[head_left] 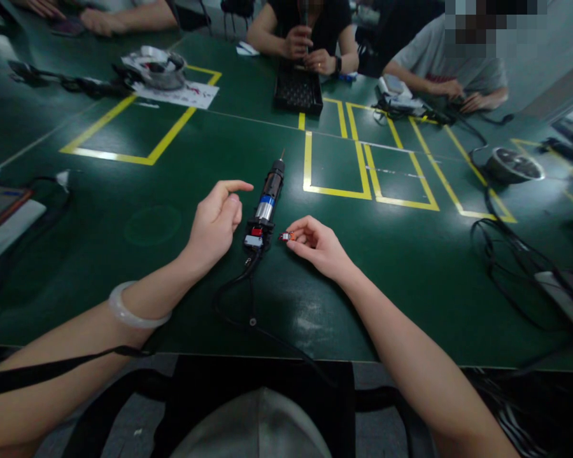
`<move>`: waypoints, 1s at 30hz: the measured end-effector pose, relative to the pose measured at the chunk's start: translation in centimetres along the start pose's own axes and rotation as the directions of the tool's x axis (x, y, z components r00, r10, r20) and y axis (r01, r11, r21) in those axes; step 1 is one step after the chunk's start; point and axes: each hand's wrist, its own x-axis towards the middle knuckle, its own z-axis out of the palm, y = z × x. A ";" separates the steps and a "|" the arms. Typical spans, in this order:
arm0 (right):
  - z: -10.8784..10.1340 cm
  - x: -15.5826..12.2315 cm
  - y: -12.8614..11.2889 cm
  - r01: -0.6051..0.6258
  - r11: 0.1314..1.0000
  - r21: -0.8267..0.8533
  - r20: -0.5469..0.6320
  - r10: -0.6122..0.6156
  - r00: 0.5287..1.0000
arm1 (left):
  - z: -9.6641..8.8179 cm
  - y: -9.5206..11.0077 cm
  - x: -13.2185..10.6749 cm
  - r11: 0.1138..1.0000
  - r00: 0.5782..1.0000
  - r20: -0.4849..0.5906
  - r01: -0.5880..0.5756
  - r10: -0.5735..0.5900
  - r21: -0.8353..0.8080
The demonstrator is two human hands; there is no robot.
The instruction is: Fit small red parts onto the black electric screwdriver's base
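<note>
Left of a black-and-silver tool on the table, the left hand, half open, extends its index finger. At right, the right hand pinches a small red part.

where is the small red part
In the head view, the small red part is pinched in the right hand, just right of the black tool on the green table.

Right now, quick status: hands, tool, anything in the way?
Left hand beside tool, not gripping it. Right hand pinching red part. Tool lying flat, insides exposed. Cable looping from its near end, possible snag.
</note>
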 end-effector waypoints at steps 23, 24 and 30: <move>0.8 1.5 0.2 -0.019 0.959 -0.283 -0.042 0.007 0.999 | -2.2 -3.5 6.7 0.938 0.985 0.080 0.167 -0.150 -0.303; 0.8 1.6 0.1 -0.032 0.952 -0.305 -0.037 0.021 0.999 | -2.2 -3.6 6.7 0.939 0.986 0.083 0.164 -0.146 -0.303; 0.7 2.2 -0.6 -0.083 0.904 -0.420 -0.004 0.089 0.996 | -1.9 -3.5 6.2 0.976 0.989 0.079 0.136 -0.124 -0.170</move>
